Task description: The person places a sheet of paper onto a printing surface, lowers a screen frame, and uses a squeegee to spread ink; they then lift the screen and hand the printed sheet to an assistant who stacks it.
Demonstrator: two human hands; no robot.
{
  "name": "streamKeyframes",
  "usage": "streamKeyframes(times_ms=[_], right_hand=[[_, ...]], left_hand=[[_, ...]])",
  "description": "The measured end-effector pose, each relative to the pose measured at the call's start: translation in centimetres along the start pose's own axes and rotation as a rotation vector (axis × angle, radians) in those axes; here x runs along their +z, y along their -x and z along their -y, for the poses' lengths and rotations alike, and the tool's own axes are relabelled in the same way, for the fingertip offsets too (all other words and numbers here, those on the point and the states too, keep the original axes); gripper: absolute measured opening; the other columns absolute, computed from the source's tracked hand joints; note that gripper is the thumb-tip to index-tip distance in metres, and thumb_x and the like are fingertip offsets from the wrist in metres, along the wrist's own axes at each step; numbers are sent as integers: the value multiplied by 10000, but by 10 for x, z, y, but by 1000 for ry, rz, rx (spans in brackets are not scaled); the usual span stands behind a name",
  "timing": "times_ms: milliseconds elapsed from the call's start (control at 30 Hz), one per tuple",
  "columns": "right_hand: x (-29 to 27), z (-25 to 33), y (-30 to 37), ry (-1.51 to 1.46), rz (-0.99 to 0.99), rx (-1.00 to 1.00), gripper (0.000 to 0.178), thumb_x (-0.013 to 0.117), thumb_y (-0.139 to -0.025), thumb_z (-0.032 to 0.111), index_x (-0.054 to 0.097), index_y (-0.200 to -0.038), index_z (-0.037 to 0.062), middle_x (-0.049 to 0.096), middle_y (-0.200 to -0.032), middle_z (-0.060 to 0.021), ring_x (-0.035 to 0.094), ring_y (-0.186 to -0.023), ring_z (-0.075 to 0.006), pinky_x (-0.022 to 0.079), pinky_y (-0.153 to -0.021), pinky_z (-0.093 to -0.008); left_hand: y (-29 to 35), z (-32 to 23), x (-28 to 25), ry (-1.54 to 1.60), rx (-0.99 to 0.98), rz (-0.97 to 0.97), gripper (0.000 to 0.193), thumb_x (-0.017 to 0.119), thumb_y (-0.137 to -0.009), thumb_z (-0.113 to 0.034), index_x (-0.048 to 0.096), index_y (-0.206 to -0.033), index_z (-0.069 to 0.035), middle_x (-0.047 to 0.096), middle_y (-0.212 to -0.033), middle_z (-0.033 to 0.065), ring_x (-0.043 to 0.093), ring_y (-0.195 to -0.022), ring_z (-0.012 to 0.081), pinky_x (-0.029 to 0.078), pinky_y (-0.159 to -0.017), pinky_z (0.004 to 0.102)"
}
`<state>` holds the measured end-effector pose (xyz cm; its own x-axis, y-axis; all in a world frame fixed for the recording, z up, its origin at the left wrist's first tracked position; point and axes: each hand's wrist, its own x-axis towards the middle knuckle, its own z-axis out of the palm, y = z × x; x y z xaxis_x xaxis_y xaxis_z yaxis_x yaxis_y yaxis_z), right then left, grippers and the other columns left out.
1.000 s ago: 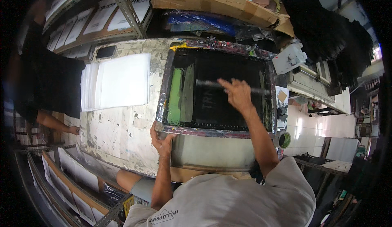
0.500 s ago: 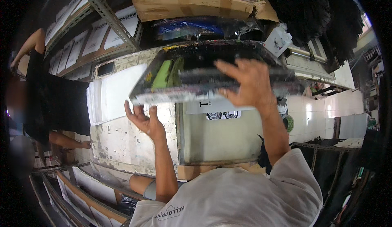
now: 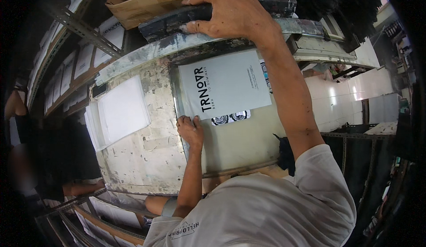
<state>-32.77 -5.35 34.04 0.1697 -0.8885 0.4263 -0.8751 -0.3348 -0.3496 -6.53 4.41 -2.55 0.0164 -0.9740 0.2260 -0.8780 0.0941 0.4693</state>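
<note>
My right hand (image 3: 237, 14) reaches far up and is closed around the dark, paint-smeared bar of a screen-printing frame (image 3: 162, 25), which is tilted up off the table. Beneath it, a white plastic-looking sheet with black print (image 3: 239, 85) lies on the pale printing board (image 3: 244, 147). My left hand (image 3: 191, 130) is at the sheet's near left corner, its thumb and fingers closed on that edge. Round black-and-white printed labels (image 3: 230, 117) show from under the sheet. The far side of the frame is hidden behind my right hand.
A stack of blank white sheets (image 3: 124, 109) lies on the paint-flaked table (image 3: 151, 160) to the left. Racks of printed sheets (image 3: 108, 38) stand at far left, with another person (image 3: 57, 154) beside them. A cardboard box (image 3: 151, 5) sits behind; dark cloth (image 3: 286, 151) hangs near right.
My right hand has swung the frame up and away, uncovering the printed sheet. My left hand has moved right and nearer, from beside the frame to the sheet's corner.
</note>
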Motion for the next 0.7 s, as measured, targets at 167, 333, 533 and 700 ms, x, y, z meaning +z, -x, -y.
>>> streamKeyframes(times_ms=[167,333,533,700], right_hand=[[6,-7,-2,-20,-68,-60,534,795,-725,396,749,-1096,14,732,-954,-245,700,-920,-403,534,-859,-455],[-2,-3,-6,-39,35,14,534,792,-736,411,752,-1095,18,741,-959,-221,708,-913,-388,542,-854,-433],[2,-8,-12,89,-66,-37,508,801,-732,425,767,-1104,80,752,-943,-199,707,-912,-356,525,-905,-418],[4,21,-4,145,-75,41,496,819,-722,414,773,-1091,87,744,-1028,-166,667,-1027,-329,493,-948,-418]], left_hand=[[-1,10,8,210,-63,-75,271,711,-894,-207,612,-881,45,609,-909,191,581,-885,391,458,-819,492],[-14,-11,-12,571,-211,-68,207,677,-922,-148,602,-879,41,575,-858,134,547,-822,287,459,-800,397],[-39,-34,-42,762,-170,-144,145,660,-960,-113,590,-898,-2,551,-856,22,458,-797,131,392,-748,280],[-44,28,-55,760,-334,-230,141,627,-988,-137,615,-978,3,592,-932,27,509,-848,144,421,-773,303]])
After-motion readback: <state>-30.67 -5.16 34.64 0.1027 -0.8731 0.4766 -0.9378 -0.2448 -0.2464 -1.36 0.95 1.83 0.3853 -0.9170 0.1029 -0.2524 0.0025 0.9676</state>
